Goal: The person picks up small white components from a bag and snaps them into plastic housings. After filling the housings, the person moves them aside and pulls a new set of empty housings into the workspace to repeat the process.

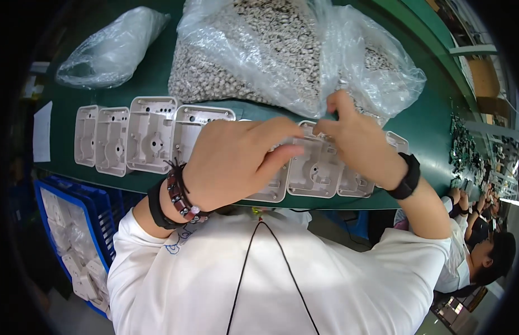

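Observation:
A row of light grey plastic housings [152, 134] stands along the near edge of the green table, open side up, with posts and holes inside. My left hand [237, 159] hovers over the middle of the row, thumb and index finger apart with a gap between them; nothing shows there. Its other fingers are hidden. To its right, my right hand [362, 139] is above a housing [312, 176], fingers curled in; whatever they hold, if anything, cannot be made out. Behind the hands lies a big clear plastic bag [254, 56] full of small light grey parts.
Another clear bag [376, 61] of small parts sits at the far right, and a crumpled bag [114, 47] at the far left. A blue crate [94, 190] with white plastic pieces stands below left. Dark small parts [469, 145] lie farther right, near other people [477, 251].

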